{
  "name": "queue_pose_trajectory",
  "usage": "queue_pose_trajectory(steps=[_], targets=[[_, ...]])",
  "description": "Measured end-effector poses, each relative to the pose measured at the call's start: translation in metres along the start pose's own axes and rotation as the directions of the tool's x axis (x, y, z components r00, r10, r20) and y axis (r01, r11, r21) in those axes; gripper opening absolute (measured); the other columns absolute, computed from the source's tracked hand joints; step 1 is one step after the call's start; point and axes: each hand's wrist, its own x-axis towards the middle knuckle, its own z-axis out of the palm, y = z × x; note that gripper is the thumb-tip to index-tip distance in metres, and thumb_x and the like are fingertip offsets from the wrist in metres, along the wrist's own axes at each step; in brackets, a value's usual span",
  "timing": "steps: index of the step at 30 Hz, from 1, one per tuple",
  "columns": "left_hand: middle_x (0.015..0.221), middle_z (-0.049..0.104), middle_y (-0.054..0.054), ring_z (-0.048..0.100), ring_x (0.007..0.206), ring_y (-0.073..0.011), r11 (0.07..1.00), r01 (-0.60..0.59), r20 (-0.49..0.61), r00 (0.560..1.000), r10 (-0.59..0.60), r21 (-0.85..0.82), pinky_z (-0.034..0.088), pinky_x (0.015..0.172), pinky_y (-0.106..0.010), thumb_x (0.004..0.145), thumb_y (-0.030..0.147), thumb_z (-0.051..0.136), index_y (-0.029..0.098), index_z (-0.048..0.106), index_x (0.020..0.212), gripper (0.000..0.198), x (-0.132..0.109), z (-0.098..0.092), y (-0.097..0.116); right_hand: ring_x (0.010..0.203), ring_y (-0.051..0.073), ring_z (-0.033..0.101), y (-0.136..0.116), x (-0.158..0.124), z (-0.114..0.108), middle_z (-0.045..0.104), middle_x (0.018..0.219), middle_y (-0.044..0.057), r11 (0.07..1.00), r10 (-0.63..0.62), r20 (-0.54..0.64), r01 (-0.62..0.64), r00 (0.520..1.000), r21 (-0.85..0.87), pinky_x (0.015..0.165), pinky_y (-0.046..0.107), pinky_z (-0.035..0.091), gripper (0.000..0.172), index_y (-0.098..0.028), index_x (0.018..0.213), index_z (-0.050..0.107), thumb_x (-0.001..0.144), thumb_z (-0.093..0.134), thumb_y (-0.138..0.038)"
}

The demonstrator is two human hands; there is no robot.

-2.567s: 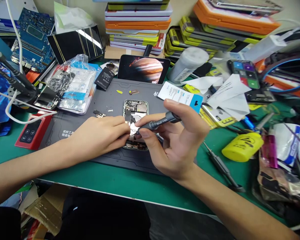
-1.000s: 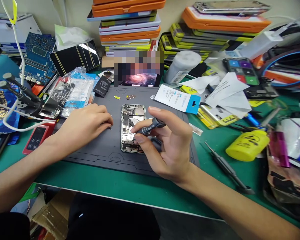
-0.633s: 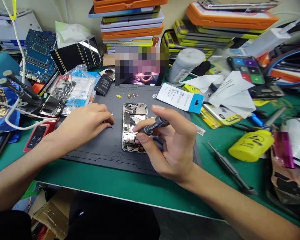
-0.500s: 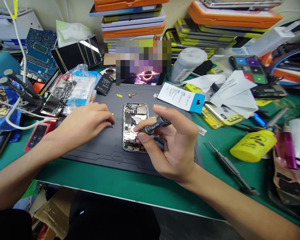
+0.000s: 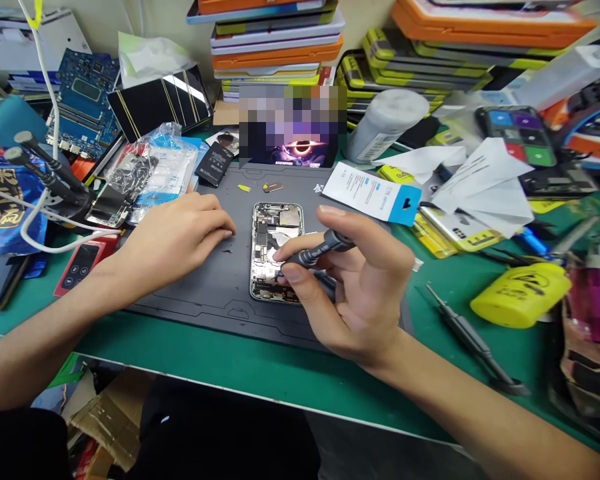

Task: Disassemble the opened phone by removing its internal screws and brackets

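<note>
An opened phone (image 5: 263, 250) lies on the dark grey mat (image 5: 205, 280), its circuit board and inner parts bare. Over the phone's right side, my right hand (image 5: 360, 287) grips a dark screwdriver (image 5: 317, 253) between thumb and fingers. Its tip is down at the phone's lower inner part, where my fingers partly hide it. My left hand (image 5: 193, 233) is above the mat left of the phone, fingers bent and pressed together; anything between them is hidden. A tiny dark piece (image 5: 227, 251) lies on the mat just below its fingertips.
Behind the phone are a black battery (image 5: 215, 165), small metal pieces (image 5: 273, 187) and a lit screen (image 5: 300, 150). To the right lie a white-and-blue card (image 5: 365, 192), another screwdriver (image 5: 467, 337) and a yellow roll (image 5: 523, 295). A white cable (image 5: 33, 230) loops at left.
My left hand has lifted slightly away from the tiny dark piece, which stays on the mat. My right hand keeps its screwdriver at the phone. The whole view has shifted a little.
</note>
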Motion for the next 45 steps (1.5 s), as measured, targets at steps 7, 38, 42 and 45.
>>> queue_pose_trajectory(steps=[7,38,42,45], targets=[[0.107,0.076,-0.005,0.071,0.105,-0.0252,0.999,-0.043,-0.026,0.999,0.043,0.014,0.054,0.093,-0.037,0.108,0.028,0.061,0.021,0.078,0.109,0.018,-0.001,-0.002,0.003,0.093,0.019,0.079,-0.001,0.000,0.001,0.061,0.151,0.010,1.000,-0.005,0.009,0.005,1.000,-0.002,0.057,0.030,0.069,0.075,-0.038,0.162,0.040,0.099,0.064,-0.004],[0.065,0.064,0.007,0.055,0.048,-0.0112,0.973,-0.021,-0.158,0.987,-0.016,-0.231,0.033,0.053,-0.024,0.115,0.038,0.039,0.022,0.057,0.105,0.026,-0.007,0.023,0.037,0.093,0.020,0.078,-0.003,0.002,0.000,0.054,0.156,0.009,0.995,0.087,-0.022,-0.085,0.996,0.058,0.056,0.033,0.069,0.073,-0.046,0.159,0.041,0.101,0.064,-0.008],[0.078,0.075,0.001,0.068,0.061,-0.0172,0.972,0.013,-0.037,0.999,-0.022,-0.234,0.039,0.058,-0.026,0.115,0.040,0.031,0.023,0.057,0.109,0.031,-0.009,0.035,0.039,0.094,0.020,0.077,-0.001,-0.001,0.002,0.056,0.153,0.011,0.993,0.053,0.036,-0.056,0.998,0.103,0.060,0.032,0.070,0.077,-0.041,0.162,0.039,0.099,0.066,-0.006],[0.081,0.075,0.000,0.069,0.064,-0.0186,0.966,0.031,0.011,1.000,-0.029,-0.257,0.040,0.060,-0.028,0.114,0.039,0.028,0.023,0.055,0.107,0.033,-0.009,0.037,0.040,0.096,0.019,0.076,0.001,-0.005,0.002,0.058,0.150,0.011,0.993,0.051,0.107,-0.062,0.993,0.105,0.069,0.033,0.072,0.076,-0.039,0.163,0.037,0.100,0.065,-0.007]])
